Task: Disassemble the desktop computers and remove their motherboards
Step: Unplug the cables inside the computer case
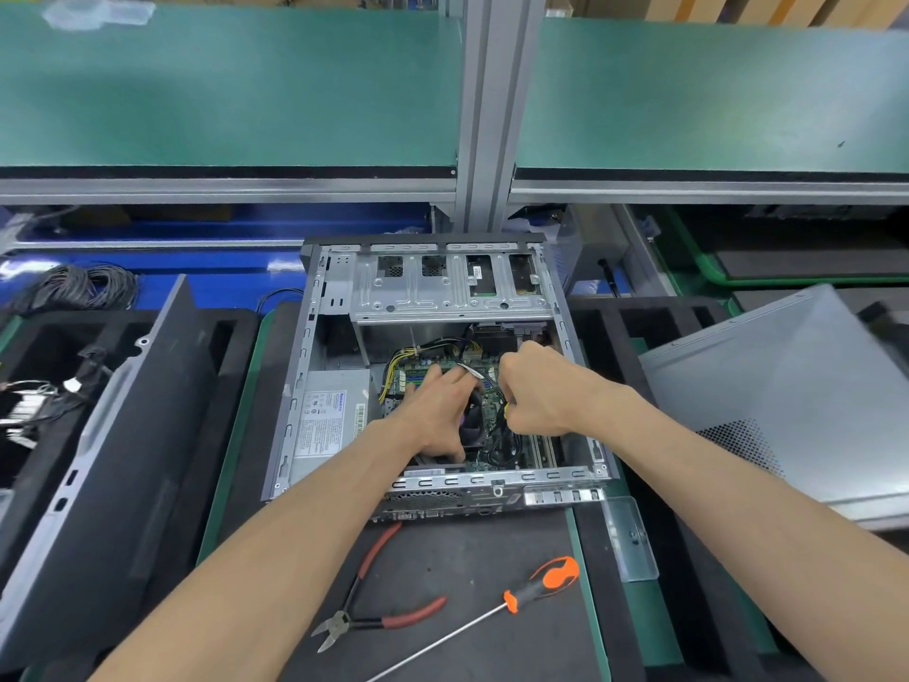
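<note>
Lying open on the counter [442,573], side up, case [442,366] with long axis running away from the viewer, rear ports facing near. Motherboard [492,411] sitting flat on the case floor, right of the power supply [327,415]. Left hand [438,411] resting over the fan [474,411], fingers spread. Right hand [536,391] pinching cables [501,386], fingers curled tight. Probably unplugging connectors: best gripping the plug, not the wires, pulling straight up while bracing the board. Pliers [374,612] and screwdriver [536,590] lying idle nearer.
</note>
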`<act>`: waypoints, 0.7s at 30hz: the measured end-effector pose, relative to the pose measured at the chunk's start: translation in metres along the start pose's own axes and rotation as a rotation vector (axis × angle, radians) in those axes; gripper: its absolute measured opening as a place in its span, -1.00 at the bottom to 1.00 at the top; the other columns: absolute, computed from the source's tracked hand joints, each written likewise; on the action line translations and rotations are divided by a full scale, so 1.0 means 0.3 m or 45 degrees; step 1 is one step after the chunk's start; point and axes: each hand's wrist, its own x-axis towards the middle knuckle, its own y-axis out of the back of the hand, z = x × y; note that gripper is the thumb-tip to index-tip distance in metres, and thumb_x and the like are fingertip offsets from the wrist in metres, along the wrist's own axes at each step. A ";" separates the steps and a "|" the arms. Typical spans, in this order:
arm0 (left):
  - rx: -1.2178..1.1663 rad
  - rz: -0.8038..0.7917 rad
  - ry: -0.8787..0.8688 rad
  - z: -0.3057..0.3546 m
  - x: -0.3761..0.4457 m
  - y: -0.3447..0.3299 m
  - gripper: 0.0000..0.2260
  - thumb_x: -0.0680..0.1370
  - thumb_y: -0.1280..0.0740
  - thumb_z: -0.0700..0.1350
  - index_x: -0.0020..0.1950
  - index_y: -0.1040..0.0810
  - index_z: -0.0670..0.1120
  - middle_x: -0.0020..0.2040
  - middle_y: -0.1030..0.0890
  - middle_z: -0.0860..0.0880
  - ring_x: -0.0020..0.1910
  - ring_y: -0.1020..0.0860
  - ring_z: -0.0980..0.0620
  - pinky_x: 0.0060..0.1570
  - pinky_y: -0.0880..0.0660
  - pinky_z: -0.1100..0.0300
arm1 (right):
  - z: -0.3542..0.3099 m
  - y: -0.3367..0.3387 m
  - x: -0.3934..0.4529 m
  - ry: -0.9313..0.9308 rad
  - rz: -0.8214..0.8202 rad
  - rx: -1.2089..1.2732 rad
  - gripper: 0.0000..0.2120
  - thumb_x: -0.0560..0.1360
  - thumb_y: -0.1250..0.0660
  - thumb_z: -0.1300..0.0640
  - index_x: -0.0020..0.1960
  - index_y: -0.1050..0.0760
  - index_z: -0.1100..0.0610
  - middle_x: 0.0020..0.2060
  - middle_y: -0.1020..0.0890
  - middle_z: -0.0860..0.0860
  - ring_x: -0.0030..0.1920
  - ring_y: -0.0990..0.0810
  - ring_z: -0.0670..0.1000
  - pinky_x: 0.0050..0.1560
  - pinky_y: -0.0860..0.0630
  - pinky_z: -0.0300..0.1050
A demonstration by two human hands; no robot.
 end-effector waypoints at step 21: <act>-0.183 -0.020 0.041 -0.005 0.001 -0.018 -0.33 0.24 -0.59 -0.04 0.26 -0.36 0.08 0.15 -0.20 0.09 0.31 -0.10 -0.11 0.30 -0.30 -0.27 | -0.133 0.034 0.030 0.331 -0.231 -0.581 -0.73 0.42 -0.39 0.25 -0.27 -0.30 0.09 -0.35 -0.28 -0.06 -0.42 -0.26 -0.07 -0.32 -0.35 -0.08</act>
